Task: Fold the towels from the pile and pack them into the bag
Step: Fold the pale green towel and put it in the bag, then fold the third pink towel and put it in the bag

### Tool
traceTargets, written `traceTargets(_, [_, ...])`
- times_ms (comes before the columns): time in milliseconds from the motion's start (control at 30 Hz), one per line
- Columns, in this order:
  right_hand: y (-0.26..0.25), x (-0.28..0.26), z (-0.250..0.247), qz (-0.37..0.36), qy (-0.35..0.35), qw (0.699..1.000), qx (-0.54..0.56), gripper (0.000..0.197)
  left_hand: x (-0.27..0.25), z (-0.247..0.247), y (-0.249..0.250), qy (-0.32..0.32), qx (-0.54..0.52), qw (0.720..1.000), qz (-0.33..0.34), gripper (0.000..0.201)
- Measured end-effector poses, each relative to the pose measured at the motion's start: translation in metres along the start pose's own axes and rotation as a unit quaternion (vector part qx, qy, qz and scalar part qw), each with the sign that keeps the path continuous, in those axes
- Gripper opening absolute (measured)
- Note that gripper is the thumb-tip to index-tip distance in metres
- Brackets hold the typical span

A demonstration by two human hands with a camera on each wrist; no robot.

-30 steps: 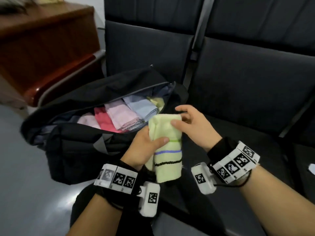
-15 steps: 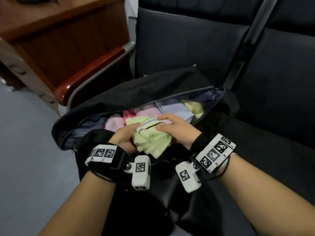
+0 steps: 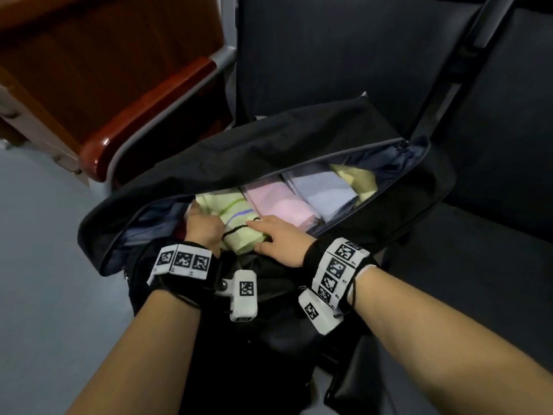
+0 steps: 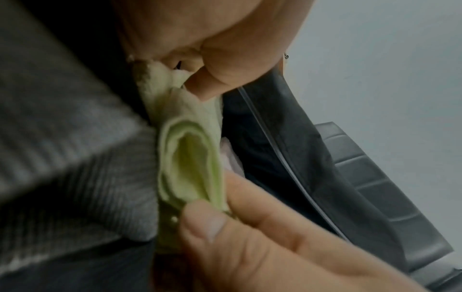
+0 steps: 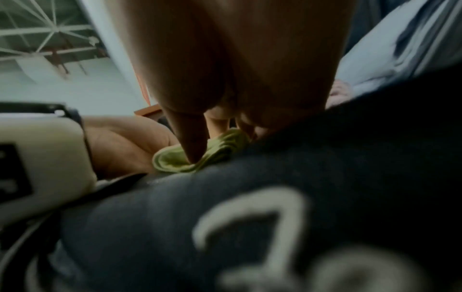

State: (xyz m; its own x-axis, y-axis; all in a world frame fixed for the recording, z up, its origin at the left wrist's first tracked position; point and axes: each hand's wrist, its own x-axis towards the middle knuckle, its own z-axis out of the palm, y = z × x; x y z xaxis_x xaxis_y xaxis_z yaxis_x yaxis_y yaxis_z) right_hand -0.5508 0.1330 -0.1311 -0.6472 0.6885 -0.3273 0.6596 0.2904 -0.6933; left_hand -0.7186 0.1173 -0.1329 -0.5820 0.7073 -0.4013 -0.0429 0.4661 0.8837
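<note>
A black bag (image 3: 269, 151) lies open on a dark seat. Inside it lie folded towels: pink (image 3: 278, 202), light blue (image 3: 326, 190) and yellow (image 3: 356, 178). A folded light green towel (image 3: 236, 211) with striped bands sits in the opening, left of the pink one. My left hand (image 3: 206, 223) grips its left side, fingers curled down into the bag. My right hand (image 3: 269, 235) holds the near end, fingers on top and thumb below. In the left wrist view the green towel (image 4: 190, 168) is pinched between my right hand's thumb and forefinger (image 4: 225, 217). In the right wrist view my fingers (image 5: 192, 138) press on the towel (image 5: 175, 160).
A red-brown wooden armrest (image 3: 143, 115) on a metal frame stands left of the bag. Dark seat cushions (image 3: 463, 250) and seat backs lie to the right and behind. Grey floor (image 3: 45, 265) is at the left. The bag's near wall sags under my wrists.
Both hands have carried the green towel from above the seat, left and down into the bag's opening beside the pink towel. It now lies flat instead of hanging upright.
</note>
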Motion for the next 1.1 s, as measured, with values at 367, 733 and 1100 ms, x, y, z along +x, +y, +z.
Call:
traceTargets(367, [0.006,-0.103,-0.027,-0.028,0.117,0.992,0.05,0.049,-0.082,0.009,0.024,0.04,0.215,0.967,0.129,0.08])
traceTargets(733, [0.15,-0.409,-0.077,0.18,0.394,0.899,0.068,0.03,-0.306,0.197,0.032,-0.265,0.265,0.846,0.379,0.024])
traceTargets(1100, [0.308,-0.673,-0.058,0.359,0.486,0.795,0.045,0.043,-0.535,0.401,-0.055,-0.454,0.324,0.726,0.401,0.022])
